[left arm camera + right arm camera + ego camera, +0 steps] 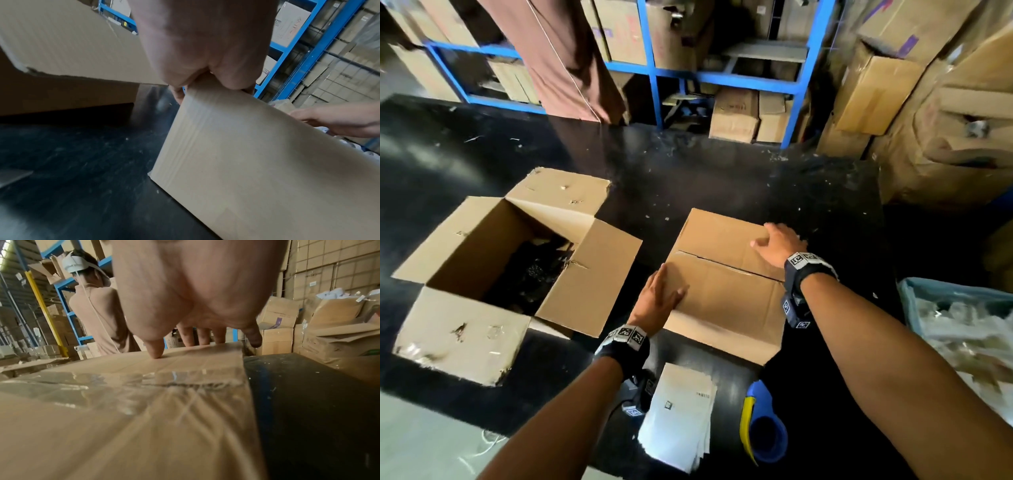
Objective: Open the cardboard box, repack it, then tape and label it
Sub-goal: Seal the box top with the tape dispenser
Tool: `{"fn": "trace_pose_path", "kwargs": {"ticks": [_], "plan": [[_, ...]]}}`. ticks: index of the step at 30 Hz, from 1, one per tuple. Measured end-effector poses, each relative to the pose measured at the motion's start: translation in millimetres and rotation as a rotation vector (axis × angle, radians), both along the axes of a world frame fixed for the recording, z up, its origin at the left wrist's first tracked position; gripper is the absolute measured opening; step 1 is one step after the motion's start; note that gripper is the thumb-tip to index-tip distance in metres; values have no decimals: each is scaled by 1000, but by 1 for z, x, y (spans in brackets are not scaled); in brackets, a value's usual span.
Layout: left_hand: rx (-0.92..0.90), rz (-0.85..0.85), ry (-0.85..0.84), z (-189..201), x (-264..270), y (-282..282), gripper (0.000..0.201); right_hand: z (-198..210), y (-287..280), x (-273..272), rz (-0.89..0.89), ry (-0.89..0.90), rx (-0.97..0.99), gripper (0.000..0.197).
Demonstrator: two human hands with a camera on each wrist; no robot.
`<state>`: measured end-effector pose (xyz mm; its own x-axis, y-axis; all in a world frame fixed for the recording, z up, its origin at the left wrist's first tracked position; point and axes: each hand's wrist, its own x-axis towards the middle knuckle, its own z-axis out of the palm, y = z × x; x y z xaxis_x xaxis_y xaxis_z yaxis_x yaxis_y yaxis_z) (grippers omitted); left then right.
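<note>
We reach both forearms out over the black table [722,178], each wrist strapped with a dark band carrying square black-and-white markers. Our left hand [659,299] lies flat on the near-left corner of the closed cardboard box [726,291], fingers straight and together, thumb along the top; from the left wrist view the fingertips [179,95] bend over the box's left edge. Our right hand [777,244] is spread palm-down on the far-right part of the lid, and in the right wrist view its thumb [155,347] presses the cardboard while the other fingers reach toward the far edge. Neither hand closes round anything; both simply rest open on the box.

The box sits at the table's middle, right of a larger open carton [513,270] whose flaps are folded out. Clear tape [127,386] crosses the box's seam, wrinkled and glossy.

Near us lies a stack of white label sheets [681,414] with small print and a square mark, too small for us to read. Beside it rests a blue and yellow tape dispenser [763,421]. Printing on the shelved cartons behind is blurred.
</note>
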<state>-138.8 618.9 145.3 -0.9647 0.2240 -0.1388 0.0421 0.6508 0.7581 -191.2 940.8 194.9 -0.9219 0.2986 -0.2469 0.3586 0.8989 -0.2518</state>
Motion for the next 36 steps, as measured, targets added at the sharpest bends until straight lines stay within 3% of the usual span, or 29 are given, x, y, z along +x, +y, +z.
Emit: {"fn": "trace_pose_path", "kwargs": {"ticks": [3,7,10,14,19,32,36], "plan": [[-116,87,70,3,-32,5,78,1,8,5,-96,-21,65,70],[-105,242,-85,18,-43,41,94,3,17,27,-245,-97,104,82],[29,121,-156,11,-25,56,99,4,17,51,-299,-126,110,81],[61,31,-150,1,-8,53,78,3,4,90,-302,-147,182,75],[8,-27,-252,4,1,42,97,-1,-20,131,-365,-153,79,70],[76,-39,-258,7,-10,27,88,-15,-38,176,-376,-46,-107,62],[-15,-37,-237,13,-7,27,83,-14,-46,176,-401,-43,-92,69]]}}
